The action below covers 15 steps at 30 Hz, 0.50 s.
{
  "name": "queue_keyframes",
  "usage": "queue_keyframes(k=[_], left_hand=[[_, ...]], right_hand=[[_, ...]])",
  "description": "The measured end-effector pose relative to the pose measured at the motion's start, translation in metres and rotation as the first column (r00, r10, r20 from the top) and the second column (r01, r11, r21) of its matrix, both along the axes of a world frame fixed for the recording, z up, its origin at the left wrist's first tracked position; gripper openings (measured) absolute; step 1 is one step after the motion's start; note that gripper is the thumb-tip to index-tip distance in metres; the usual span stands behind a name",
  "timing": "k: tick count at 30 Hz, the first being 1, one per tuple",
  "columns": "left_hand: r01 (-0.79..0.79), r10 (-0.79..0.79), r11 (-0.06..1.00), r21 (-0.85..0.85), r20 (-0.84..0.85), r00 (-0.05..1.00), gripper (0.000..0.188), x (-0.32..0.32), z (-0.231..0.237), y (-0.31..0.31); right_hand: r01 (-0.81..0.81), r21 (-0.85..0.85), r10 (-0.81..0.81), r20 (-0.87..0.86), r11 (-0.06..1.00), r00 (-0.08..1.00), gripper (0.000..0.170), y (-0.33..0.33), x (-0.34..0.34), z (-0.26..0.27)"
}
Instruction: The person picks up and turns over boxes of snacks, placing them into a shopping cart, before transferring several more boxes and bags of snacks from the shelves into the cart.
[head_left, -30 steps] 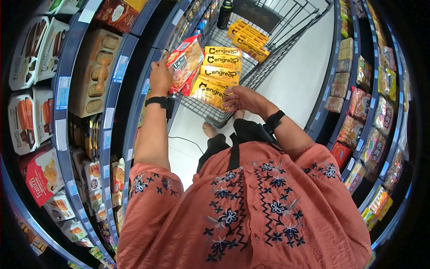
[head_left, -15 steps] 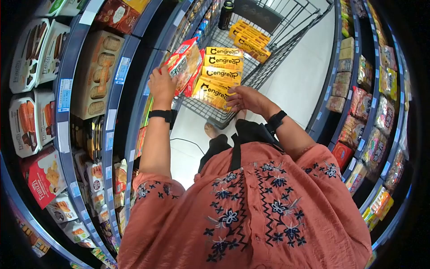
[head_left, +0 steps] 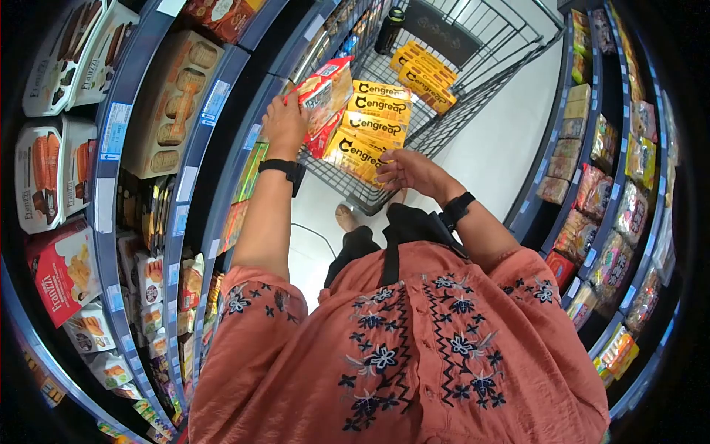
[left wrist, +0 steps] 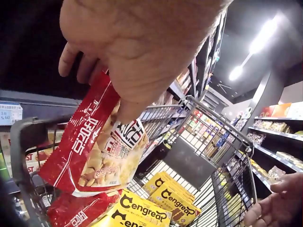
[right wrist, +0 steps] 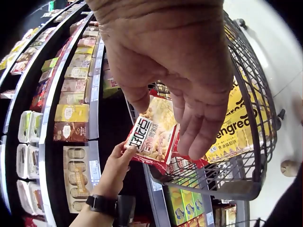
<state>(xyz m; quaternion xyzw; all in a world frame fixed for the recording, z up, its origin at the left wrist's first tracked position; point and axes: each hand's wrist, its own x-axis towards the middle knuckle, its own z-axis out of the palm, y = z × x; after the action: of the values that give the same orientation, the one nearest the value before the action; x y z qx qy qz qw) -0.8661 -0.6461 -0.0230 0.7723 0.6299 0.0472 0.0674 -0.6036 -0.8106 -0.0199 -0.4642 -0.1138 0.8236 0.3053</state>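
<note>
My left hand (head_left: pixel 286 124) pinches the edge of a red and white snack bag (head_left: pixel 329 95), which it holds tilted over the near left corner of the shopping cart. The left wrist view shows the bag's front with pictured yellowish pieces. A second red bag (left wrist: pixel 80 208) lies beneath it, mostly covered. Beside them is a row of several yellow Cengreap boxes (head_left: pixel 376 127) in the cart. Close to the nearest box hovers my right hand (head_left: pixel 416 172), its fingers relaxed and holding nothing. In the right wrist view, that hand (right wrist: pixel 175 80) hides part of the bags and boxes.
More yellow boxes (head_left: pixel 425 74) and a dark bottle (head_left: pixel 390 31) sit farther in the wire cart (head_left: pixel 355 194). Packed shelves line both sides: boxed biscuits (head_left: pixel 176 103) at left, bagged snacks (head_left: pixel 632 200) at right. The left shelf edge (head_left: pixel 240 159) runs close to my left hand.
The head view has shifted, moving the cart and hands slightly right in it. My left hand has shifted a little along the snack bag's edge. The right hand stays by the boxes.
</note>
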Motion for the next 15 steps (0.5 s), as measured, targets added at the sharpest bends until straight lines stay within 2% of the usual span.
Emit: queue_keyframes(k=[10,11,14,15], left_hand=[[-0.035,0.039,0.998,-0.046,0.091,0.995,0.038,0.028,-0.016,0.026],[-0.017,0.016,1.000,0.003,0.095,0.995,0.033,0.028,-0.017,0.028],[-0.005,0.008,1.000,-0.023,0.135,0.991,0.029,0.024,-0.026,0.040],[0.032,-0.039,0.999,0.043,0.166,0.985,0.023,0.025,-0.021,0.038]], right_hand=[[0.046,0.009,-0.046,-0.001,0.999,0.999,0.050,-0.009,0.008,-0.004],[0.048,0.002,-0.048,0.001,0.999,0.999,0.050,-0.009,0.011,-0.003],[0.057,-0.014,-0.057,0.002,0.998,0.998,0.051,-0.010,0.018,-0.003],[0.062,-0.014,-0.062,0.003,0.998,0.998,0.051,-0.010,0.021,-0.004]])
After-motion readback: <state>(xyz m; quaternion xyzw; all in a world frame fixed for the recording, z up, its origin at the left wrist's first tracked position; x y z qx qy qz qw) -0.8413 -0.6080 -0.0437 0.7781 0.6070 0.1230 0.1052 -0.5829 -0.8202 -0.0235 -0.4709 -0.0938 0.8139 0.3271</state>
